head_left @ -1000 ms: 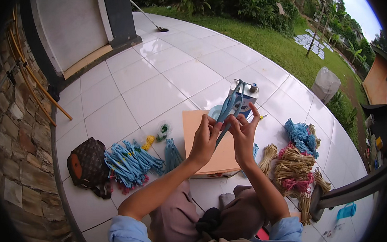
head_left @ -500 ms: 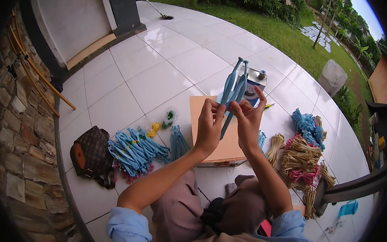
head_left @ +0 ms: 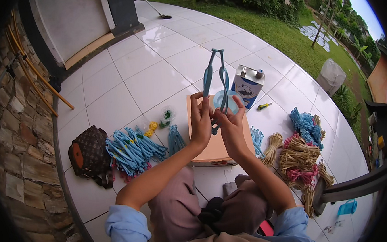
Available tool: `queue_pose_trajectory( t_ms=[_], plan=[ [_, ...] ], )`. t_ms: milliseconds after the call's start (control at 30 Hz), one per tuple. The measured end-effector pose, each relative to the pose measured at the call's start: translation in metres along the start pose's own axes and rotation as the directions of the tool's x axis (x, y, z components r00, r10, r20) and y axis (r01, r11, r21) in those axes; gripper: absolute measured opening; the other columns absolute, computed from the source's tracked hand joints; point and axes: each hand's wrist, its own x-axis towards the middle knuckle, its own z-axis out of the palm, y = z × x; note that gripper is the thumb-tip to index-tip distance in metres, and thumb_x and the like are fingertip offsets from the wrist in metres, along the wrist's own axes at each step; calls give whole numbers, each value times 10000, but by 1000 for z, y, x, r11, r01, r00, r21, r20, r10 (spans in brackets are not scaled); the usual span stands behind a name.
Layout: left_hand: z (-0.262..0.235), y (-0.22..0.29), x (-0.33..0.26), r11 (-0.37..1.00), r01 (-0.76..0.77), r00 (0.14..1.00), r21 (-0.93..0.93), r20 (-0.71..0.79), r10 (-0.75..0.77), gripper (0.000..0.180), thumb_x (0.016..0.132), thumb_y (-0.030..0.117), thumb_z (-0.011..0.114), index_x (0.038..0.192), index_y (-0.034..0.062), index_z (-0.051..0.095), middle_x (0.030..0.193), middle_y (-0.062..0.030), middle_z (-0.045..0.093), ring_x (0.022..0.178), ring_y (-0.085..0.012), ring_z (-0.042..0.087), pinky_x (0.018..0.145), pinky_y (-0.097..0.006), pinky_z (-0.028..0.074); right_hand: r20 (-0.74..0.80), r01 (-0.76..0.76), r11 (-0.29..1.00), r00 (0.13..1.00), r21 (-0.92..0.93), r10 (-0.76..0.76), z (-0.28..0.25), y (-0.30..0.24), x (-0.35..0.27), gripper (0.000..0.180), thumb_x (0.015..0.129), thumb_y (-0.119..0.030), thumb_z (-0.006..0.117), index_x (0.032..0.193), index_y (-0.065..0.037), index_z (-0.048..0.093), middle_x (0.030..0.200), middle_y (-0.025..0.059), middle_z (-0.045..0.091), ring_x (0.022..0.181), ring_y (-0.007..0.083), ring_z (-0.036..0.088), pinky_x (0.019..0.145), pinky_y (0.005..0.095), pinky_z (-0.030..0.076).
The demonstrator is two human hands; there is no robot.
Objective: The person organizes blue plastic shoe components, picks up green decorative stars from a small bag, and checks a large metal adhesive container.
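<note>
A person sits on the white tile floor (head_left: 155,74) with both hands lifted up in front. The left hand (head_left: 201,120) has its fingers (head_left: 197,104) pinched shut on the bottom of a blue strip (head_left: 207,78), which stands almost straight up. The right hand (head_left: 230,126) has its fingers curled tight around a second blue strip (head_left: 223,86) just beside the first (the two strips meet at the top, like a skinny arch). Both strips are up in the air, above a flat peach box (head_left: 215,148) that lies on the floor near the person's knees.

A metal can (head_left: 247,85) stands behind the box. To the left lie a pile of blue strips (head_left: 131,150) and a brown bag (head_left: 88,155). To the right are bundles of straw (head_left: 299,152), with more blue strips just behind them.
</note>
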Motion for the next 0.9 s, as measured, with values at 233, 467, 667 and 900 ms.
queue_pose_trajectory(
  t_ms=[233, 467, 667, 900],
  plan=[
    [-4, 12, 0, 857, 348, 937, -381, 110, -332, 248, 975, 327, 406, 1017, 96, 484, 638, 15, 421, 672, -103, 515, 677, -251, 462, -93, -30, 929, 993, 369, 69, -10, -20, 5, 537, 940, -68, 437, 1352, -129, 98, 804, 94, 450, 672, 210, 500, 714, 392, 465],
    [-9, 9, 4, 765, 379, 913, -520, 346, -217, 242, 980, 310, 395, 1005, 82, 473, 602, 51, 321, 539, -55, 370, 556, -211, 377, 8, -122, 885, 991, 448, 132, -20, -13, 13, 495, 949, -84, 417, 1339, -141, 119, 766, 75, 415, 581, 146, 402, 575, 318, 400],
    [-4, 13, -2, 986, 137, 921, -100, 380, -90, 261, 995, 285, 361, 955, 65, 495, 579, 63, 251, 472, -23, 235, 474, -192, 246, -128, -119, 949, 978, 292, 162, -8, -14, 11, 427, 946, -76, 396, 1293, -145, 156, 741, 54, 403, 532, 108, 356, 486, 259, 327],
    [-8, 33, -10, 752, 615, 691, -235, 620, -372, 237, 989, 310, 376, 1016, 93, 468, 566, 77, 205, 424, -20, 184, 414, -188, 189, -219, -118, 938, 956, 327, 197, -53, -18, 26, 424, 946, -82, 389, 1291, -153, 153, 687, 18, 375, 463, 74, 285, 410, 235, 241]
  ],
)
